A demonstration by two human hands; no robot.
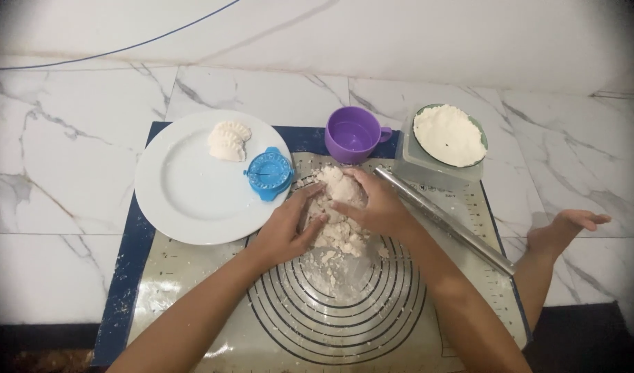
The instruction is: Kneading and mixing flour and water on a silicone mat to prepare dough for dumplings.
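Both hands, the left hand and right hand, are cupped around a crumbly white dough mound, gathered on a ring-marked silicone mat beside a white plate and steel rolling pin.
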